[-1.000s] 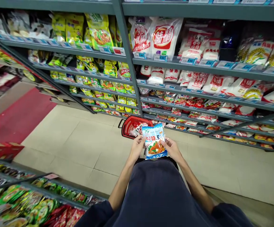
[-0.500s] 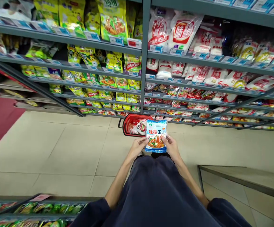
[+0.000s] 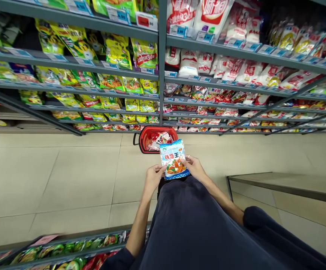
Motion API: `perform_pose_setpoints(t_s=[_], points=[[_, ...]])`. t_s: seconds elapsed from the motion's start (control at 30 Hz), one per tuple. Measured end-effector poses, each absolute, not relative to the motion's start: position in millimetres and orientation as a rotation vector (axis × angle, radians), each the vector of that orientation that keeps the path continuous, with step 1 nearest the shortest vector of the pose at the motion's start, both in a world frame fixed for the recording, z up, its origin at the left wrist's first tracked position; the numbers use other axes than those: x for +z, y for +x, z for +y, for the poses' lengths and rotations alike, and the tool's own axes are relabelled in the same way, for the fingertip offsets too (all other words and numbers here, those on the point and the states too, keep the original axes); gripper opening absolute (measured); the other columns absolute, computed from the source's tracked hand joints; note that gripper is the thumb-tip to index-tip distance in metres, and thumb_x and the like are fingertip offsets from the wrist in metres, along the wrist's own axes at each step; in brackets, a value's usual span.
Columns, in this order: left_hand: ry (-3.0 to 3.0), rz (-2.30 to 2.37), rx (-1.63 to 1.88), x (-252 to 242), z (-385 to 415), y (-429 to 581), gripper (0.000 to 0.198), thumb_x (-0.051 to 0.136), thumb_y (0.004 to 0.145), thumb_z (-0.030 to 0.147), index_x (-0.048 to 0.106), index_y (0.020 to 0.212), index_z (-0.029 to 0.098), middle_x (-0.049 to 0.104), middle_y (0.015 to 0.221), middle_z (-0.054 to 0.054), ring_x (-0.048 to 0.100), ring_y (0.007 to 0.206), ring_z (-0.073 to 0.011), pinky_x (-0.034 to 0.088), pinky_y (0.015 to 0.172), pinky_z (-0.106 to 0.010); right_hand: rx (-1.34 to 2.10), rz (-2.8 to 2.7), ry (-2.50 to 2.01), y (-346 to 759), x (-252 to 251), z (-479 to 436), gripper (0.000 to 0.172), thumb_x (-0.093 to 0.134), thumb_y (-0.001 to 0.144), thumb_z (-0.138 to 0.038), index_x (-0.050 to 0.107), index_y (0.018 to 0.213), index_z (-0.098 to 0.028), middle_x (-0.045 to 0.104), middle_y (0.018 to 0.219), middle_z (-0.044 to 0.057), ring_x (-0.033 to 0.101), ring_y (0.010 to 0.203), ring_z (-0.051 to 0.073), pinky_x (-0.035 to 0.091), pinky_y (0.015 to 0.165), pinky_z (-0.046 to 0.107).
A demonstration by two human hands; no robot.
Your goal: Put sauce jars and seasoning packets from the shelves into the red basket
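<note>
A blue and white seasoning packet (image 3: 174,159) with a picture of food on it is held in front of my body, its printed face up and slightly tilted. My left hand (image 3: 154,178) pinches its lower left edge between thumb and fingers. On the other side, my right hand (image 3: 194,167) grips the right edge, thumb on the front, with a ring on one finger. Just beyond the packet, a red basket (image 3: 143,140) sits on the floor with several red and white packets (image 3: 162,138) inside.
Shelves (image 3: 163,75) full of yellow bags on the left and white and red bags on the right stand ahead. Another shelf (image 3: 75,245) of goods is at the lower left. A flat panel with a dark edge (image 3: 286,186) juts in at the right.
The view has shifted, and the shelves and basket appear higher and further left. The packet has tilted a little in my hands, and both hands still hold it.
</note>
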State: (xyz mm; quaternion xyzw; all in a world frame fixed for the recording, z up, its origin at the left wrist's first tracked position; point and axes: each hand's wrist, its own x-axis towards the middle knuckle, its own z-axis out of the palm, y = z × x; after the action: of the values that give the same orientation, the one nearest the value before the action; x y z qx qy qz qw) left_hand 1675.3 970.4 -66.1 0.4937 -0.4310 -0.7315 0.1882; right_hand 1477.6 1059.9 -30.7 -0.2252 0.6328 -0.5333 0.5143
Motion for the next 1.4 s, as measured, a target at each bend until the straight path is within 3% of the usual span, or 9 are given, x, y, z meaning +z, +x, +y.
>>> perform_pose_setpoints(t_s=[0.27,0.47,0.67,0.8,0.97,1.4], points=[[1.298,-1.226,-2.07,-55.4,984.6,1643.0,0.053,0.086,0.065,0.061,0.067,0.081,0.014,0.076,0.074,-0.006,0.069,0.062,-0.0168,0.056,0.065,-0.029,-1.365,1.475,-0.596,1447.9,-32.8,1088.8,0.047,0.075,0.082,-0.056,0.074,0.115,-0.022,0.079,0.112,0.005,0.075,0.096,0.024,0.062,0.084,0.036],[1.201,-1.268,-2.179,-48.4,1034.2,1568.8,0.058,0.097,0.052,0.049,0.068,0.089,0.015,0.077,0.08,-0.005,0.07,0.07,-0.015,0.052,0.069,-0.024,-1.531,1.538,-0.485,1388.5,-41.5,1166.1,0.046,0.074,0.084,-0.053,0.072,0.118,-0.022,0.077,0.12,0.006,0.073,0.104,0.025,0.06,0.09,0.036],[1.254,-1.201,-2.202,-41.6,1122.1,1491.2,0.056,0.097,0.053,0.047,0.066,0.087,0.014,0.077,0.07,-0.004,0.067,0.06,-0.0142,0.051,0.063,-0.025,-1.582,1.493,-0.365,1318.9,-58.2,1256.2,0.049,0.075,0.082,-0.059,0.073,0.113,-0.022,0.076,0.122,0.007,0.074,0.103,0.027,0.063,0.083,0.037],[1.338,-1.203,-2.123,-52.1,1181.9,1457.0,0.054,0.095,0.056,0.047,0.065,0.087,0.014,0.075,0.067,-0.003,0.065,0.056,-0.0124,0.048,0.06,-0.023,-1.605,1.425,-0.379,1281.9,-73.9,1307.9,0.045,0.075,0.083,-0.056,0.072,0.113,-0.022,0.076,0.123,0.007,0.073,0.104,0.026,0.062,0.088,0.036],[1.38,-1.262,-2.111,-53.9,1242.5,1433.4,0.052,0.092,0.062,0.047,0.065,0.09,0.014,0.074,0.063,-0.001,0.059,0.051,-0.0094,0.043,0.055,-0.021,-1.531,1.382,-0.362,1250.1,-77.9,1365.9,0.048,0.076,0.081,-0.057,0.073,0.114,-0.022,0.079,0.113,0.006,0.076,0.095,0.025,0.063,0.083,0.037],[1.318,-1.267,-2.098,-43.6,1300.5,1402.4,0.049,0.092,0.062,0.047,0.064,0.087,0.016,0.072,0.07,-0.001,0.061,0.062,-0.0126,0.045,0.065,-0.026,-1.554,1.485,-0.399,1222.6,-72.8,1422.0,0.05,0.074,0.082,-0.059,0.073,0.114,-0.02,0.076,0.122,0.009,0.07,0.113,0.028,0.059,0.095,0.038]])
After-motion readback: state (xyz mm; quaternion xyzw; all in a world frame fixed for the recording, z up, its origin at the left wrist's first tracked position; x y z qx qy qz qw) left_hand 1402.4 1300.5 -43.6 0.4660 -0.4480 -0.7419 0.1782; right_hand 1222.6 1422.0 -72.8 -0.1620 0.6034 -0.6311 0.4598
